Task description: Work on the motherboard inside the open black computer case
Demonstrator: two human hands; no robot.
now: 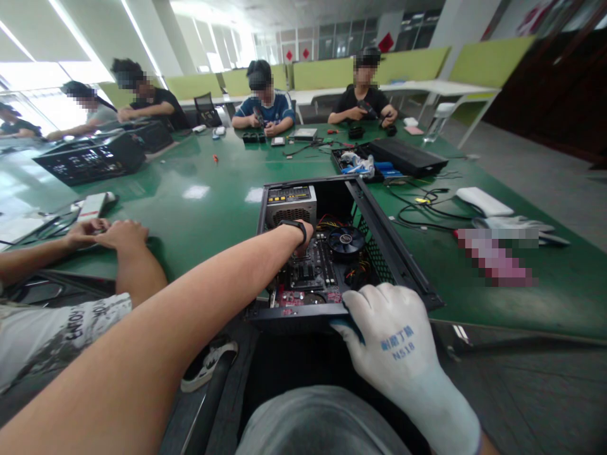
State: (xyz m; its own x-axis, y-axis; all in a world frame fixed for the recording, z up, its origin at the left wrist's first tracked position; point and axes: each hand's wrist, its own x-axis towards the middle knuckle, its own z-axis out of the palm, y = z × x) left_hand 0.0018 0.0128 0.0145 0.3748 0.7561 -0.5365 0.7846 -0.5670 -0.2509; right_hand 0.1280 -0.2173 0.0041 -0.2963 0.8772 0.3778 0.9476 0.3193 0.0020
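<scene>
One gloved hand (391, 335) grips the case rim (303, 311)

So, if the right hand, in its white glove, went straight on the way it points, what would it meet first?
The right hand would first meet the near rim of the black rectangular computer case, which it grips. Past that, probably the red-and-black circuit board inside, though depth is unclear.

The left arm (213, 309) reaches forward, right grip (391, 328) curled.
</scene>
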